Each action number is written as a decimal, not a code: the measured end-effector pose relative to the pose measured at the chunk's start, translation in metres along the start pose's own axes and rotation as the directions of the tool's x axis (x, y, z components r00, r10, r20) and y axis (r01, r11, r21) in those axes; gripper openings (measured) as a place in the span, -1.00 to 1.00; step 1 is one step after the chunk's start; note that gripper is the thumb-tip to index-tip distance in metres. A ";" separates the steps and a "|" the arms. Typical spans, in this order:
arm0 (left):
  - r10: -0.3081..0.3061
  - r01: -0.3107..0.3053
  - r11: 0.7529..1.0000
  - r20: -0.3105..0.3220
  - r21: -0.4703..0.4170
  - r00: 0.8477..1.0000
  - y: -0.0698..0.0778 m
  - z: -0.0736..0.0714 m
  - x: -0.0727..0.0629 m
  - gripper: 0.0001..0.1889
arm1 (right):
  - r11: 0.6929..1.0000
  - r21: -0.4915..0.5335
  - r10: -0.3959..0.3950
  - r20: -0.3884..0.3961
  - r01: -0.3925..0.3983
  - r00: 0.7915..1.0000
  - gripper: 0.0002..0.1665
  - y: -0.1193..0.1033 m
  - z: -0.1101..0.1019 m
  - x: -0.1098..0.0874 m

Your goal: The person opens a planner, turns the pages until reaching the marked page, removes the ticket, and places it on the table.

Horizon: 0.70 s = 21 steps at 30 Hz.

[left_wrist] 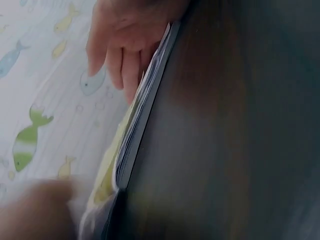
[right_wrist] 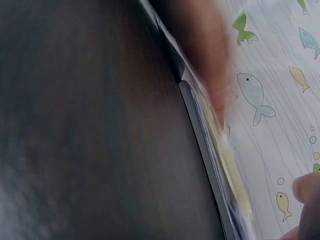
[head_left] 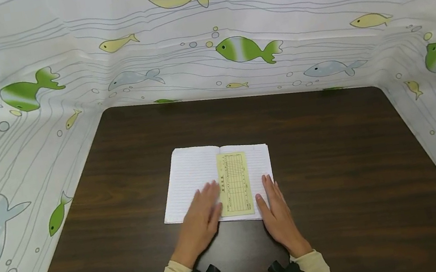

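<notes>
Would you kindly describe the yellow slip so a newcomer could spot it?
On the dark brown table lies an open, lined notebook. Near its fold, between the left hand and right hand, lies a narrow slip. Its pale yellow colour and printed grid set it apart from the white ruled pages.

Screened-off tabletop workspace, fish-print sheeting (head_left: 182, 24) on 3 sides, dark wood-grain table (head_left: 334, 159)
</notes>
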State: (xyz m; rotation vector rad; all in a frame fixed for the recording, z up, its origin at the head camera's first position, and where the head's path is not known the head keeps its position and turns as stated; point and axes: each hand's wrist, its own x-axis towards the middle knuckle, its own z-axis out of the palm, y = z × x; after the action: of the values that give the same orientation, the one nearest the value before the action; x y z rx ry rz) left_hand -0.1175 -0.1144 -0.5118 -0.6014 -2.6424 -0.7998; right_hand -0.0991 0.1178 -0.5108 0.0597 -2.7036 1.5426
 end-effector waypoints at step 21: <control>0.018 -0.028 0.999 0.285 0.033 0.958 0.003 0.000 -0.004 -0.09 | 0.990 -0.118 -0.095 -0.113 0.081 0.989 -0.33 -0.015 0.016 0.009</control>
State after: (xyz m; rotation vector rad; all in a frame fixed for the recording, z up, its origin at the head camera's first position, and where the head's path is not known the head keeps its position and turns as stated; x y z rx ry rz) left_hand -0.1124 -0.1135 -0.5125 -0.7896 -2.8953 -0.7008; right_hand -0.1080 0.0966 -0.5060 0.0815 -2.6514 1.3228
